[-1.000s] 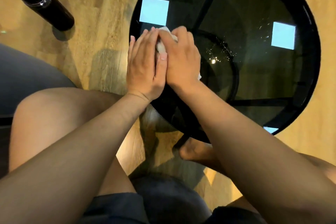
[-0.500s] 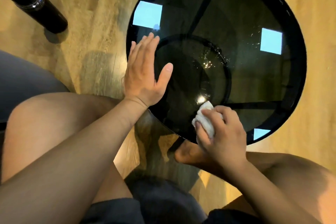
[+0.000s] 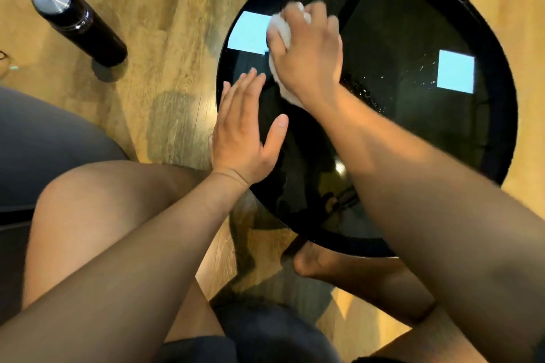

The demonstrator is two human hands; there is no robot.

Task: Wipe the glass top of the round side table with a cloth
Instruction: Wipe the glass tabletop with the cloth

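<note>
Above a wooden floor [image 3: 165, 9], right hand [image 3: 309, 59] grips cloth [image 3: 278, 29] on glass top [image 3: 413, 127]; left hand [image 3: 241, 130] flat

Hands on the table [image 3: 498, 132]

The cloth [image 3: 280, 32] is under the right hand [image 3: 309, 59]. The left hand [image 3: 241, 130] lies nearer. A bottle [image 3: 79, 23] stands left, on the floor [image 3: 165, 9].

The round glass table [image 3: 413, 138] carries a white cloth [image 3: 278, 27].

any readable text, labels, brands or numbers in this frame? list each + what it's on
None readable.
Black flask: no label or brand visible.
White cloth: no print visible.
Glass table top: no markings; the pale squares are light reflections, not signs.
</note>
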